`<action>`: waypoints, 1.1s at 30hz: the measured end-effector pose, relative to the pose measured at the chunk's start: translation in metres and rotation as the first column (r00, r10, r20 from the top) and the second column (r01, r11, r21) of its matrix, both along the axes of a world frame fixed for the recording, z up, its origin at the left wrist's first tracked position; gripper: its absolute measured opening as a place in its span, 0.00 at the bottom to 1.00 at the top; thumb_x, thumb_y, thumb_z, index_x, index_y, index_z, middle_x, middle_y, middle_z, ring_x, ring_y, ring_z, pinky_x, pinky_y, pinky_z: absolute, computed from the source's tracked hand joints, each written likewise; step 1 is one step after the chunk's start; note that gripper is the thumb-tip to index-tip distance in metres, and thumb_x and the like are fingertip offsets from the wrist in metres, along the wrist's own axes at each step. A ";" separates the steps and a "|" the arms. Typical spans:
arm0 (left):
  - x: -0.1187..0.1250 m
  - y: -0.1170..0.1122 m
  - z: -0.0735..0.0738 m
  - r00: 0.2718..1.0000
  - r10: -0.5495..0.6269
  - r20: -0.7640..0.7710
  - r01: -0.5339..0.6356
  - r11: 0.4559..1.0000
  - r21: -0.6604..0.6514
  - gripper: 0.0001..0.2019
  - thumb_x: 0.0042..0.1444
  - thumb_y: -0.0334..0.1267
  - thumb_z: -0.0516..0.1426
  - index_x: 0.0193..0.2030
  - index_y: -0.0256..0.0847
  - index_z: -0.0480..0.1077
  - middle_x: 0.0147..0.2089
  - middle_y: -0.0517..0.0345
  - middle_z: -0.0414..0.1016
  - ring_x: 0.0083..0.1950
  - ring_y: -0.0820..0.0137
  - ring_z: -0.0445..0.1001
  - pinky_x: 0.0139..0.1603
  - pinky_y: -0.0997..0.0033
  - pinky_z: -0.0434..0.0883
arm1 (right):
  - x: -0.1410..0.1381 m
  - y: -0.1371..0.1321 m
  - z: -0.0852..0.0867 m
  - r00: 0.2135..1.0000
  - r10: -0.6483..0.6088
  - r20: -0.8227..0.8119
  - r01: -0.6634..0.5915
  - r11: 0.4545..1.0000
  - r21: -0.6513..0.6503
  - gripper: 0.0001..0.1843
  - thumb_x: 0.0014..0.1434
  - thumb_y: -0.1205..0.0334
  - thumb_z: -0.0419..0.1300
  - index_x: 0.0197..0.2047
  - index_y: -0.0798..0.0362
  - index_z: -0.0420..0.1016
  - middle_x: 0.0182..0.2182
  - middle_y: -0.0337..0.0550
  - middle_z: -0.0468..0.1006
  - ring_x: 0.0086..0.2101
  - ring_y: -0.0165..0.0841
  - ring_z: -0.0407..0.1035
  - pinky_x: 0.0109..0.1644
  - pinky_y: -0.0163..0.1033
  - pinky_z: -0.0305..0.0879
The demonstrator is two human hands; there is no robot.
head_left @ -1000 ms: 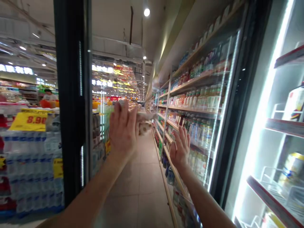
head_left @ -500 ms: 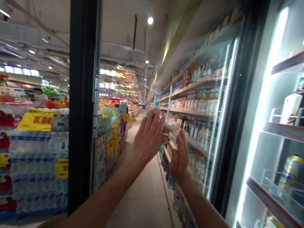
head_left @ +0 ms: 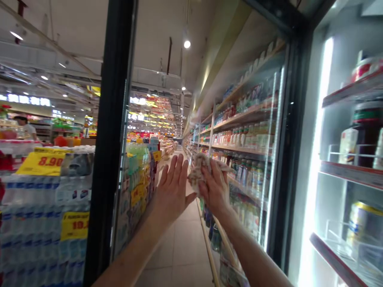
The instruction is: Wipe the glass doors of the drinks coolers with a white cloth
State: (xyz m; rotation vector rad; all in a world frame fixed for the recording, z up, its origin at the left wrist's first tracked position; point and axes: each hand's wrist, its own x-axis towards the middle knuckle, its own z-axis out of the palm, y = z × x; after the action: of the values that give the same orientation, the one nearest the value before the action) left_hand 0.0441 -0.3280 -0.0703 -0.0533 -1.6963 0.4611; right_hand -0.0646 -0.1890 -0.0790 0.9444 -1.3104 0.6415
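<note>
A large glass door with a dark frame (head_left: 115, 131) stands open in front of me. My left hand (head_left: 172, 195) is raised with its fingers stretched out and its palm turned to the glass; I cannot tell whether it touches. Just right of it, my right hand (head_left: 217, 189) has a crumpled pale patterned cloth (head_left: 198, 167) under its fingers, at the glass. One end of the cloth sticks out to the right past the fingertips.
On the right are lit cooler shelves (head_left: 350, 173) with bottles and a can (head_left: 356, 227). Stacked packs of bottled water (head_left: 44, 219) with a yellow price sign (head_left: 44, 161) stand left. A person (head_left: 26, 126) is far left. Through the glass, a tiled aisle (head_left: 172, 239) runs between shelves.
My hands have moved apart; the left is now spread flat on its own. The cloth, mostly hidden behind the left hand before, now shows under my right hand. The view has shifted slightly.
</note>
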 end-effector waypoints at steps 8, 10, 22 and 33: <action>-0.008 -0.003 -0.008 1.000 0.019 0.018 -0.020 0.998 0.060 0.42 0.57 0.58 0.48 0.68 0.31 0.40 0.68 0.39 0.48 0.71 0.56 0.42 0.67 0.51 0.45 | -0.020 -0.005 -0.038 0.996 -0.036 0.076 0.045 0.992 -0.120 0.29 0.63 0.65 0.47 0.67 0.49 0.48 0.66 0.52 0.52 0.65 0.42 0.43 0.63 0.57 0.53; -0.008 -0.004 -0.007 1.000 0.010 0.023 -0.012 0.998 0.065 0.41 0.57 0.58 0.48 0.68 0.31 0.40 0.68 0.39 0.48 0.71 0.56 0.42 0.68 0.52 0.45 | -0.026 -0.002 -0.045 0.994 -0.075 0.081 0.083 0.990 -0.112 0.30 0.63 0.65 0.47 0.67 0.47 0.47 0.65 0.51 0.54 0.65 0.41 0.45 0.63 0.57 0.52; -0.014 -0.004 -0.027 0.999 0.031 0.029 -0.035 0.991 0.128 0.37 0.58 0.50 0.52 0.68 0.36 0.42 0.68 0.41 0.51 0.70 0.55 0.46 0.66 0.49 0.50 | -0.041 0.005 -0.076 0.977 -0.101 0.186 0.144 0.962 -0.234 0.28 0.63 0.65 0.45 0.66 0.50 0.51 0.63 0.53 0.58 0.65 0.43 0.46 0.63 0.62 0.46; -0.008 0.003 -0.055 0.997 0.052 0.059 -0.060 0.988 0.142 0.34 0.59 0.50 0.51 0.68 0.39 0.44 0.67 0.45 0.54 0.69 0.58 0.49 0.67 0.50 0.47 | -0.038 0.008 -0.102 0.976 -0.134 0.171 0.174 0.955 -0.241 0.26 0.62 0.66 0.46 0.64 0.52 0.56 0.61 0.55 0.62 0.64 0.45 0.48 0.63 0.65 0.46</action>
State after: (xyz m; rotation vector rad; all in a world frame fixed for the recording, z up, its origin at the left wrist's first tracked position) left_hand 0.0362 -0.3252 -0.1249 0.0872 -1.7848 0.3806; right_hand -0.1026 -0.1811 -0.1814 0.5858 -1.3839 0.7513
